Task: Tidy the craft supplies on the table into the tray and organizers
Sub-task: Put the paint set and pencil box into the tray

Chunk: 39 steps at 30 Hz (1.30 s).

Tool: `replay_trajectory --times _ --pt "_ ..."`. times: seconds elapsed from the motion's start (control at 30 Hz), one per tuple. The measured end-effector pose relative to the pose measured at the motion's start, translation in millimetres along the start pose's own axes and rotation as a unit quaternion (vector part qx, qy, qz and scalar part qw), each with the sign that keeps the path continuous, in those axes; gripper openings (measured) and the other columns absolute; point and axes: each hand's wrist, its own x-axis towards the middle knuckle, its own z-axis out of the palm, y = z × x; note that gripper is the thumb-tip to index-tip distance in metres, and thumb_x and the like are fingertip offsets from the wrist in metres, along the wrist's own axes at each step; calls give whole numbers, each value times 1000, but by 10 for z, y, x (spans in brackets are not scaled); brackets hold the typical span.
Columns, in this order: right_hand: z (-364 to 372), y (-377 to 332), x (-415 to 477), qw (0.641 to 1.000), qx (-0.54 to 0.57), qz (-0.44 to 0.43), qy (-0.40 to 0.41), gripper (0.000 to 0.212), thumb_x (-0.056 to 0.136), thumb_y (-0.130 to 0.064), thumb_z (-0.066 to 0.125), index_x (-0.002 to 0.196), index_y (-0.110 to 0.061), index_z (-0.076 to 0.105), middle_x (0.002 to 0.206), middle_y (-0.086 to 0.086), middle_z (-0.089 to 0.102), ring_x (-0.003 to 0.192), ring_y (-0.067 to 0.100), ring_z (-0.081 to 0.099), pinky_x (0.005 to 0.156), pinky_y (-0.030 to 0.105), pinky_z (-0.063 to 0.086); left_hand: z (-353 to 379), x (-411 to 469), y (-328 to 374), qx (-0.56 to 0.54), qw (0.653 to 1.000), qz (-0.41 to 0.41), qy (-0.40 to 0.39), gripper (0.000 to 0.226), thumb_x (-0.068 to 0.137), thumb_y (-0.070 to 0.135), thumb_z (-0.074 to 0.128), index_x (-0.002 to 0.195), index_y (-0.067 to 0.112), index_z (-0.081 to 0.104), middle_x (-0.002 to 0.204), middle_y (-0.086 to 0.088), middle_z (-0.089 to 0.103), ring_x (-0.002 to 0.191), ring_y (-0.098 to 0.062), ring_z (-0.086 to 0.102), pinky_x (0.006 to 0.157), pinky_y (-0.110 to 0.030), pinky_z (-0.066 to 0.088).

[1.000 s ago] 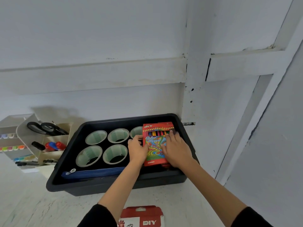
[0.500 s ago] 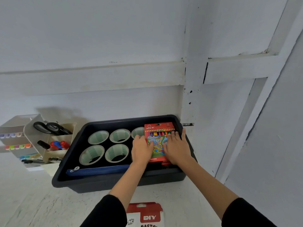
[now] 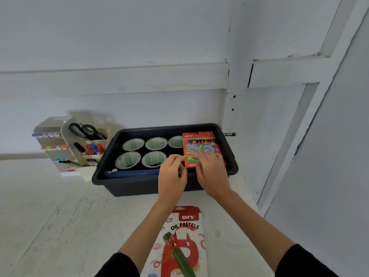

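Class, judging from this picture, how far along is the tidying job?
Done: tape rolls and blue pouch lie in the black tray. In hand: both hands, left hand and right hand, rest on the colour pencil box. Left: the oil pastels pack on the table.

You see a black tray (image 3: 127, 186), a red rainbow-swirled pencil box (image 3: 200, 145), pale green cups (image 3: 133, 143), and a blue pouch (image 3: 131, 173).
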Motion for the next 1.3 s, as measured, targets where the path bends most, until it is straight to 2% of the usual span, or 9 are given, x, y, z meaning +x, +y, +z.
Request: replay_trajectory --times 0.23,0.37,0.47,0.57,0.67,0.73,0.87,1.0,1.3 --pt "33 -281 -932 1000 4 -1 28 29 85 -23 50 107 -12 64 116 11 63 114 22 48 94 41 46 -450 -773 39 15 993 -112 20 32 85 0 60 114 13 63 110 0 60 101 -9 54 88 -17 39" --pt "29 -340 -1405 990 -15 119 -77 51 87 -44 34 106 -9 66 111 11 67 102 30 64 87 45 49 -634 -1276 -62 84 951 -295 -38 38 93 31 52 129 18 52 133 -1 51 121 -15 43 105 -35 34" --pt "62 -425 -1605 963 -9 210 -166 67 88 -52 20 135 -14 47 147 7 39 138 31 31 113 42 17 -669 -1502 -107 151 904 -344 -204 62 95 55 26 147 21 24 156 3 19 144 -17 12 117 -38 8" --pt "115 -483 -1693 946 49 252 -197 76 82 -59 10 149 -23 14 158 -4 8 146 17 -4 112 29 -13 -638 -1564 5 63 908 -354 -214 68 93 56 34 149 25 13 158 5 5 146 -15 2 116 -36 -2" --pt "99 -556 -1658 932 148 288 -161 76 81 -60 22 147 -24 19 157 -6 16 146 13 4 114 28 -1 -661 -1579 112 -73 911 -381 -141 69 85 59 46 144 26 30 151 2 32 133 -16 41 111 -39 31" --pt "74 -595 -1641 910 242 312 -130 71 80 -59 30 144 -27 27 152 -6 27 141 13 22 112 29 21 -717 -1565 207 -196 886 -412 -79 56 85 45 53 136 26 43 128 0 60 97 -12 68 75 -26 57" --pt "-28 -704 -1532 866 368 324 -95 54 84 -58 46 133 -39 33 127 -11 52 108 14 61 84 22 53 -749 -1520 353 -262 876 -404 12 44 86 30 57 129 31 47 99 10 70 76 -11 71 57 -23 57" --pt "-199 -702 -1205 833 460 298 -71 52 84 -42 48 134 -35 34 110 -10 65 91 9 69 70 28 59 -773 -1208 467 -302 884 -350 66 45 79 31 57 122 38 46 97 15 69 78 -10 71 55 -21 56" --pt "-272 -271 155 884 396 245 38 34 95 -27 52 127 -25 39 118 -3 59 96 12 65 78 31 58 -478 185 337 -387 864 -319 42 43 94 18 54 133 32 45 107 -4 67 82 -19 71 56 -21 55"
